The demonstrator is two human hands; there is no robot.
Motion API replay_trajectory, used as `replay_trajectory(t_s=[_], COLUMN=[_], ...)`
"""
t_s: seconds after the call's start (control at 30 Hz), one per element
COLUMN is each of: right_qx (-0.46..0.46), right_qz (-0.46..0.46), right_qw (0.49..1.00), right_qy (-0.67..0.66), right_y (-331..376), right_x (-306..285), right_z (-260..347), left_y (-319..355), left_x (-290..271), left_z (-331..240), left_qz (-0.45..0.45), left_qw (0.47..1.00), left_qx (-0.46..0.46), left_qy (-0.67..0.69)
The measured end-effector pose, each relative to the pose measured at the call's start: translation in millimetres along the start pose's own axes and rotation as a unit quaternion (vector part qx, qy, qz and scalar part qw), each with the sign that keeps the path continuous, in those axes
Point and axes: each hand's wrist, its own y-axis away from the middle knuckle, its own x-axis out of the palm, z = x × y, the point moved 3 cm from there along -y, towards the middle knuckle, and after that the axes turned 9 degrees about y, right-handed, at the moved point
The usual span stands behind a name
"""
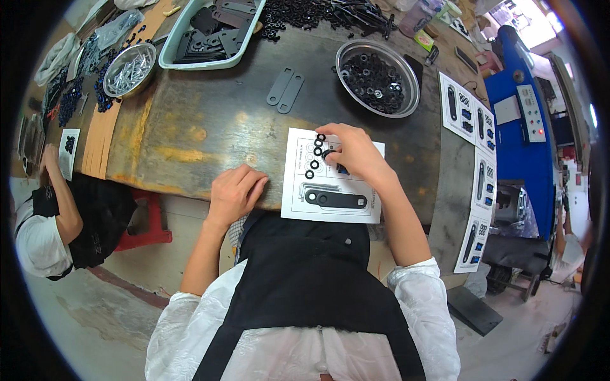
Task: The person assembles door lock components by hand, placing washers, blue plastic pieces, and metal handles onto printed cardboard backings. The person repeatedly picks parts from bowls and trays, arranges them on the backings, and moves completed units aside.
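A black bar (337, 199) lies left-to-right on the white sheet (291, 206) at the table (206, 130)'s near edge, its pale-squared end rightward. Beyond it, black rings (314, 165) slant away, 1 partly hidden by the right hand (358, 152); whether gripped, I cannot tell. The left hand (235, 192), loosely curled, rests left of both.

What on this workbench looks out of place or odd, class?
Two grey holed plates lie loose on the stained workbench, apart from the pale blue tub of flat dark plates; that looks slightly stray, though possibly deliberate.
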Motion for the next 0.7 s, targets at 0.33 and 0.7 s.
replay_trajectory(t_s=[0.33,0.7], right_qx=[0.023,-0.044], right_qz=[0.058,-0.212], right_qw=[0.809,0.976], right_qy=[-0.584,0.018], right_y=[-13,59], right_x=[-22,44], right_z=[-25,8], left_y=[-37,-38], left_x=[46,58], left_z=[-24,-19], left_qz=[0.091,0.091], left_qw=[0.994,0.995], left_qx=[0.009,0.036], left_qy=[0.068,0.033])
